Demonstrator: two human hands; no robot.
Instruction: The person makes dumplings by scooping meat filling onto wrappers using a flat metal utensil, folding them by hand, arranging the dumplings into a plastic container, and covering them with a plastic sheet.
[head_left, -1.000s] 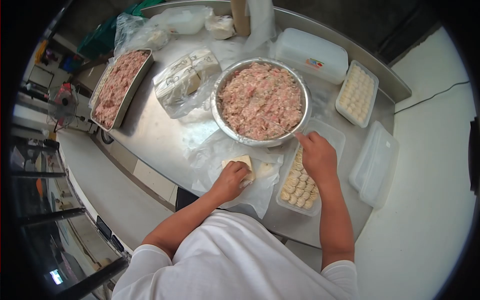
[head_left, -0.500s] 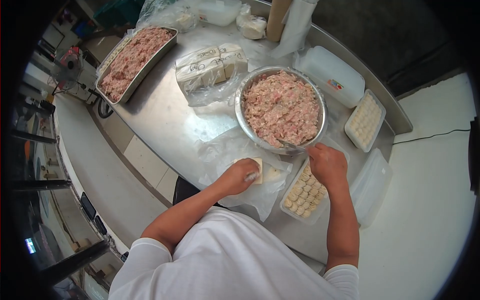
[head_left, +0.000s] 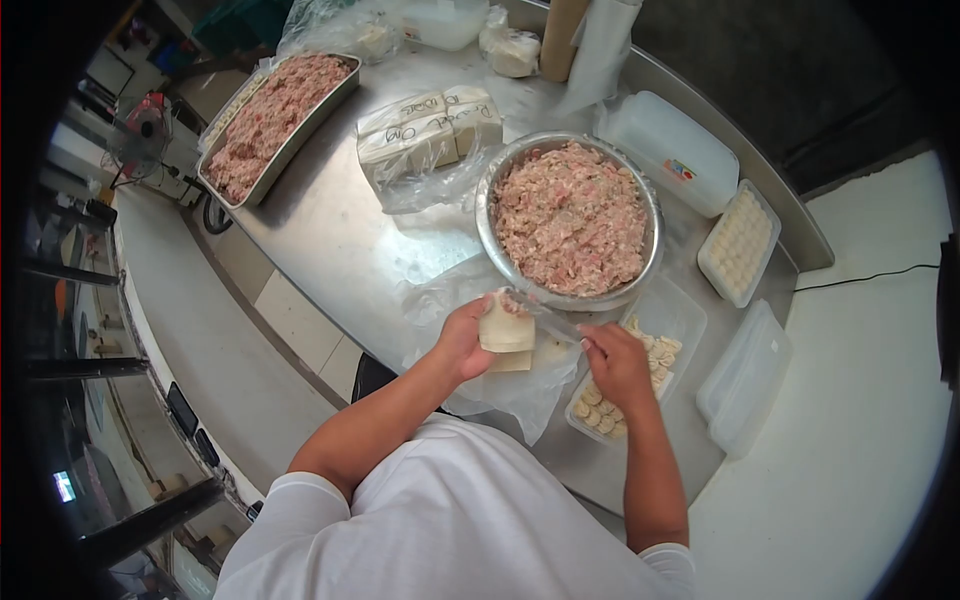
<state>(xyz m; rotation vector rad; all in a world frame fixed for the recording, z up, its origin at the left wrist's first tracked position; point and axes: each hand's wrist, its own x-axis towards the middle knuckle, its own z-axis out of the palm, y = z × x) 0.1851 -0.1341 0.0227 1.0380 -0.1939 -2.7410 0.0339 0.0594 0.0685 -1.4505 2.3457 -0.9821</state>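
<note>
Wrapper (head_left: 507,328) is held by one edge in the fingers of a person's left hand (head_left: 464,341), just on the near side of the meat bowl (head_left: 655,235), while the right hand (head_left: 617,364), closed around a knife (head_left: 552,319), holds the blade at the wrapper's bowl-side edge.

Open left, crowded right

A bare, passable strip of tabletop (head_left: 325,225) runs between the meat tray (head_left: 302,138) and the wrapped bundle (head_left: 430,130). Straight ahead, the metal bowl (head_left: 484,215) blocks passage; rightward, only a slim gap parts the dumpling container (head_left: 680,308) from clear plasticware (head_left: 745,385).
</note>
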